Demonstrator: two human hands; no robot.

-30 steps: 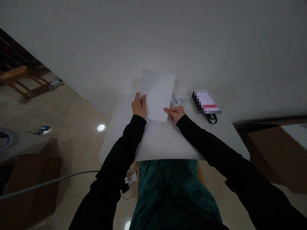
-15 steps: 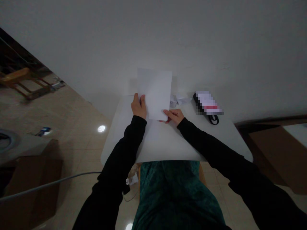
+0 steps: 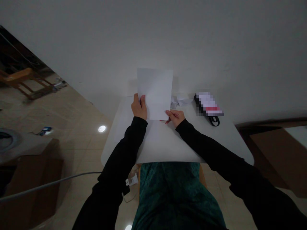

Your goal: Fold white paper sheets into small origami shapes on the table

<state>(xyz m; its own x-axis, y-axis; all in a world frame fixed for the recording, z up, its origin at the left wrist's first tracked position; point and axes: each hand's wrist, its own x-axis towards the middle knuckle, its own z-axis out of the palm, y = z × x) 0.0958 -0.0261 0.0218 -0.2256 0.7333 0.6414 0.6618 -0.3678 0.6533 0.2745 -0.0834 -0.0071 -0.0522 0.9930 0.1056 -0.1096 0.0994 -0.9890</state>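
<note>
A blank white sheet of paper is held up, tilted, above the white table. My left hand grips its left edge, thumb on the front face and fingers behind. With thumb in front and fingers underneath, my right hand pinches the lower right corner. A bit of red shows under the lower edge by the right fingers; I cannot make out what it is. Crumpled white paper lies on the table behind the right hand. More white paper lies flat to the left, partly hidden by my left arm.
A black-edged case with a strap, partly blurred out, lies on the right of the white table. The wall rises directly behind. Cardboard boxes stand at the right and lower left. A grey cable crosses at left.
The right thumb has shifted slightly right along the paper's lower corner, and the sheet faces me a little more squarely. Both hands keep their hold. The view has shifted slightly.
</note>
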